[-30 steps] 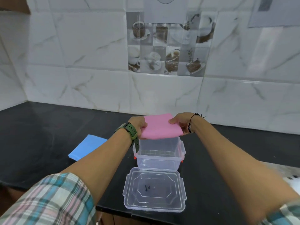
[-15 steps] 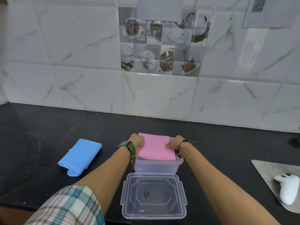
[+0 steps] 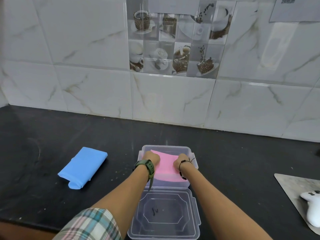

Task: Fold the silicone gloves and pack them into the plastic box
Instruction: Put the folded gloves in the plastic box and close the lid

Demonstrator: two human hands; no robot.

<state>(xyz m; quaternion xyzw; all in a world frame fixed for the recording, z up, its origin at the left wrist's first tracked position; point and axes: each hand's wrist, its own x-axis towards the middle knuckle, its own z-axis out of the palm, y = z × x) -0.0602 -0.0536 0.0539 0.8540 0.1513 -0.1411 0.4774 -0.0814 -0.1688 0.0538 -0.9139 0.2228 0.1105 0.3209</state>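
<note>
1. The pink glove (image 3: 165, 164), folded flat, is sitting inside the box (image 3: 189, 150); its far edge is lying near the box's far wall and its near edge is showing through the box's near wall.
2. The left hand (image 3: 152, 158) is gripping the glove's left edge inside the box, with the fingers curled onto it.
3. The right hand (image 3: 180, 161) is gripping the glove's right edge inside the box, fingers likewise curled.
4. Step in hand, as judged: the first folded glove is being seated in the box. Whether it is touching the floor of the box cannot be told.
5. The lid (image 3: 164, 215) is lying upturned, just in front of the box and touching it.
6. The blue glove (image 3: 83, 167), folded, is lying on the counter (image 3: 52, 135) well to the left of the box, untouched.
7. A white controller (image 3: 311, 208) is resting on a metal sheet (image 3: 290, 186) far to the right of the box.
8. Next move, as judged: both hands need to release the pink glove, then one reaches left of the box for the blue glove.
</note>
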